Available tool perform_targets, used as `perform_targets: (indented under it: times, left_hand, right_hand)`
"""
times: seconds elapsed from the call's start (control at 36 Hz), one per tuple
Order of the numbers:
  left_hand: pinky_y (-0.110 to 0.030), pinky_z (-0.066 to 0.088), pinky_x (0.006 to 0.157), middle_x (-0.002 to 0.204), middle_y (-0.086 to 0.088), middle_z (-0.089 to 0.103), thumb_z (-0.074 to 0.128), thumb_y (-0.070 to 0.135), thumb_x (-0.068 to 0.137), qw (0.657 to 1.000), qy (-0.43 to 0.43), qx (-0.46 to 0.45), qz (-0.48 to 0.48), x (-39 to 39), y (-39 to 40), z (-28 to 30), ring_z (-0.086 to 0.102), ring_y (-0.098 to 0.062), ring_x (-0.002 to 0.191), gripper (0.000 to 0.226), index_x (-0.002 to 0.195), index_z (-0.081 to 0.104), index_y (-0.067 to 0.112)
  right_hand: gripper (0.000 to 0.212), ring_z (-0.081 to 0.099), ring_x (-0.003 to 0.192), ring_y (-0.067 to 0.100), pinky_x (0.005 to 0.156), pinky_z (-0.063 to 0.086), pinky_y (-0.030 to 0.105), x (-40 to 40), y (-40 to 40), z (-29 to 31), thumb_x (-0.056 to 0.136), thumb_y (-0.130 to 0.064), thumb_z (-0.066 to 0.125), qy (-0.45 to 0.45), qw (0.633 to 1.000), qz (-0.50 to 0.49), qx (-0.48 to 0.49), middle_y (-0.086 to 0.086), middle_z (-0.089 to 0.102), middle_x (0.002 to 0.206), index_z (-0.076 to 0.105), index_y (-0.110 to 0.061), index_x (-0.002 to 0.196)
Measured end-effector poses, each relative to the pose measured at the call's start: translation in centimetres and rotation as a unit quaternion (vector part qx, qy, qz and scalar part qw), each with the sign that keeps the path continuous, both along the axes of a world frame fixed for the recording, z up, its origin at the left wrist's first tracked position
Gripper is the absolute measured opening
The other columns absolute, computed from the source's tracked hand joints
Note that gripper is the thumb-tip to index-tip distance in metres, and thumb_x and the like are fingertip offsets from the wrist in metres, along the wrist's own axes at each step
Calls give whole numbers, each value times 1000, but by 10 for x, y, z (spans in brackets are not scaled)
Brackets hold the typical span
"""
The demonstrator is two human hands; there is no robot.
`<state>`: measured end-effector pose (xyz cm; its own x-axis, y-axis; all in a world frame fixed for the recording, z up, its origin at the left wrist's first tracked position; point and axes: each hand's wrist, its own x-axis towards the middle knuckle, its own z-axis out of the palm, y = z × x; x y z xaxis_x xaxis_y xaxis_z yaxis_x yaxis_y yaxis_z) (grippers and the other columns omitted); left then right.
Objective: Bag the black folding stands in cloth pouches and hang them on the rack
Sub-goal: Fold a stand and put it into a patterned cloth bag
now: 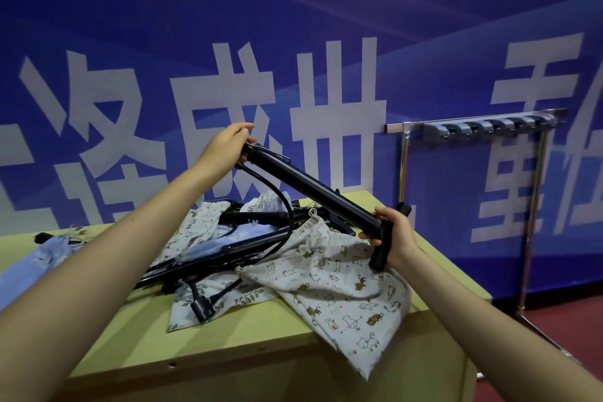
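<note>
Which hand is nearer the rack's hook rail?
Right. The right hand grips the black stand's handle end, below-left of the hook rail; the left hand holds its far end, further left.

Two hands are being counted: the left hand (225,147) and the right hand (396,235), both being closed around one raised black folding stand (313,191). At least two more black stands (228,254) are being seen in the heap on the one yellow-green table (261,336), though their exact number cannot be told from the tangle. Four cloth pouches are being made out: one cat-print pouch (342,300), one leaf-print pouch (225,297), one blue pouch (42,258) at the left, and one further white printed pouch (202,222) behind. One metal rack (535,206) is being counted, with roughly seven grey hooks (489,127) being carried on its bar.
</note>
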<state>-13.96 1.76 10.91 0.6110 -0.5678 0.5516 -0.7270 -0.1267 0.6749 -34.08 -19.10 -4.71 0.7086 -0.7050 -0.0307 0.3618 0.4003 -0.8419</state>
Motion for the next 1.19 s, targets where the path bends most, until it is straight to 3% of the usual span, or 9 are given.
perform_targets:
  times: [0.25, 0.42, 0.56, 0.69, 0.81, 0.89, 0.94, 1.08, 1.19]
  left_hand:
    - [-19, 44, 62, 114, -6, 62, 31, 24, 105, 1000, 2, -17, 1, 0, -3, -6, 56, -11, 83, 33, 130, 52, 17]
    - [-24, 51, 67, 111, -7, 59, 52, 30, 98, 1000, -23, -8, 11, 7, 4, -11, 61, -18, 87, 22, 118, 55, 21]
    - [-32, 55, 73, 121, -2, 47, 63, 36, 90, 992, -11, -58, 111, 10, 2, -16, 55, -17, 92, 46, 130, 48, 19]
    - [-28, 55, 79, 135, -5, 41, 64, 40, 89, 943, 199, -266, 33, 7, -9, -22, 58, -19, 110, 77, 150, 20, 25]
    - [-38, 48, 84, 114, -9, 66, 46, 58, 93, 893, 375, -223, -109, -19, -19, -29, 68, -21, 87, 56, 136, 41, 23]
    - [-40, 48, 88, 98, -8, 69, 33, 60, 97, 877, 370, -254, -169, -32, -22, -36, 68, -22, 82, 58, 128, 53, 16]
    - [-40, 51, 87, 92, -8, 66, 29, 56, 100, 863, 356, -307, -185, -38, -20, -35, 65, -22, 82, 52, 104, 59, 14]
    - [-36, 48, 76, 70, 0, 62, 24, 39, 103, 833, 297, -426, -189, -49, -12, -27, 60, -18, 76, 46, 74, 55, 21]
    - [-33, 54, 78, 79, -1, 63, 53, 40, 95, 813, 302, -466, -175, -50, -7, -25, 61, -17, 74, 25, 108, 56, 18]
  right_hand:
    - [12, 63, 48, 26, 28, 29, 18, 5, 3, 1, 91, -17, 54, 4, 1000, 3, 8, 17, 67, 90, 49, -8, 85]
    - [13, 64, 47, 25, 28, 29, 17, 5, 12, 7, 92, -16, 52, -1, 1000, 3, 4, 13, 71, 75, 52, -6, 84]
    - [17, 64, 50, 25, 31, 33, 17, 11, 18, 17, 94, -19, 51, -21, 999, 4, -31, 18, 64, 86, 52, -6, 83]
    - [25, 64, 55, 23, 34, 39, 17, 23, 32, 42, 96, -26, 53, -76, 997, 10, -22, 16, 62, 87, 56, -3, 87]
    - [26, 63, 51, 22, 33, 33, 16, 37, 50, 62, 96, -27, 52, -98, 995, 37, 1, 12, 66, 78, 54, -7, 80]
    - [32, 65, 53, 22, 35, 33, 16, 47, 58, 68, 97, -32, 51, -108, 993, 46, -14, 13, 65, 81, 54, -9, 75]
    - [38, 65, 54, 21, 38, 34, 16, 52, 63, 69, 97, -38, 50, -104, 993, 43, -31, 12, 67, 80, 57, -10, 72]
    - [43, 64, 59, 19, 45, 41, 20, 64, 77, 68, 97, -49, 48, -32, 999, -4, -39, 13, 71, 76, 59, -10, 84]
    - [42, 61, 76, 25, 67, 48, 31, 79, 89, 64, 95, -51, 49, 25, 995, -77, -65, 17, 69, 88, 54, -11, 83]
